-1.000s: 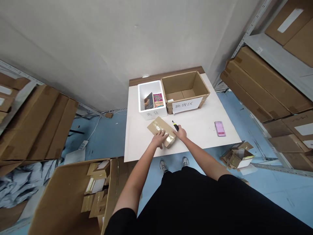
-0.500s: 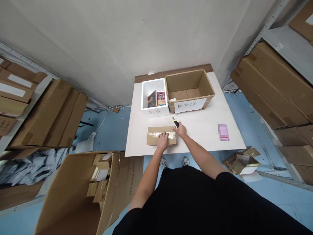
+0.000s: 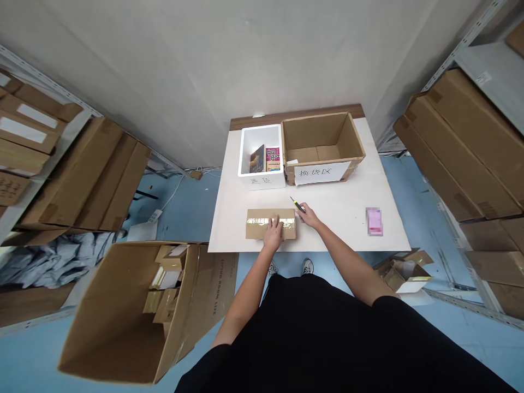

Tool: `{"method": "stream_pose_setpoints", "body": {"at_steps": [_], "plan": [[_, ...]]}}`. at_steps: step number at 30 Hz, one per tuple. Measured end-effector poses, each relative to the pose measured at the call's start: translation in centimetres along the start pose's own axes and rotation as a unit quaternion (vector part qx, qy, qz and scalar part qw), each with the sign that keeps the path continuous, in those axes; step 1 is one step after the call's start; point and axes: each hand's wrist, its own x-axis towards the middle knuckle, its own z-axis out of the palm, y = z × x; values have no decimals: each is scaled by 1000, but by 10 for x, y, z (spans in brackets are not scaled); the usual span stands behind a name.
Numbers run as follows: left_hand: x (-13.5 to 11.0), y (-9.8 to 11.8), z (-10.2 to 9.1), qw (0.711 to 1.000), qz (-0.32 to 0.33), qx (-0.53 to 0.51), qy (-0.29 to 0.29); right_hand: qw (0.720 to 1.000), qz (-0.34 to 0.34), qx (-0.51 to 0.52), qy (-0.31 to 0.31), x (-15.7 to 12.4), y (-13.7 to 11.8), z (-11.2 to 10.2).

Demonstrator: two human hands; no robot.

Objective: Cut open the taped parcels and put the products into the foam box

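A small taped cardboard box (image 3: 256,231) lies near the front edge of the white table (image 3: 327,218). Shiny clear tape runs along its top. My left hand (image 3: 273,233) rests on the box's top with its fingers spread. Just right of the box, my right hand (image 3: 308,215) is closed around a black and yellow utility knife (image 3: 299,207). The knife's tip points up and left, away from the box. My right fingers are close to the box's right end; whether they touch it I cannot tell.
Behind stand a white foam box (image 3: 266,182) with books (image 3: 273,158) and an open labelled cardboard carton (image 3: 357,158). A blurred pink item (image 3: 374,222) lies at the table's right. A large carton (image 3: 110,305) with small boxes stands on the floor at left; loaded shelves flank both sides.
My right hand has turned the knife, so it lies more sideways and shows more of its handle. My left hand stays on the box. The view has shifted slightly.
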Motion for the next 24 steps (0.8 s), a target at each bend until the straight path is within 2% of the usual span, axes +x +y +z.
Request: {"method": "stream_pose_setpoints", "body": {"at_steps": [3,6,9,12,16,24], "plan": [[2,-1,1,1000,-8,-14,-17,989,-23,66,-129,-18,17,-21],[5,-1,-5,999,-6,-19,-30,980,6,1,-198,-29,23,-37],[8,2,-12,1000,-7,-4,-30,975,31,-113,-190,-30,20,-42],[8,5,-16,999,-22,10,-36,968,59,-176,-168,-27,15,-40],[8,5,-17,999,-14,7,-30,961,82,-212,-156,-22,13,-37],[11,4,-16,999,-2,27,-27,949,79,-234,-197,-16,12,-47]]}}
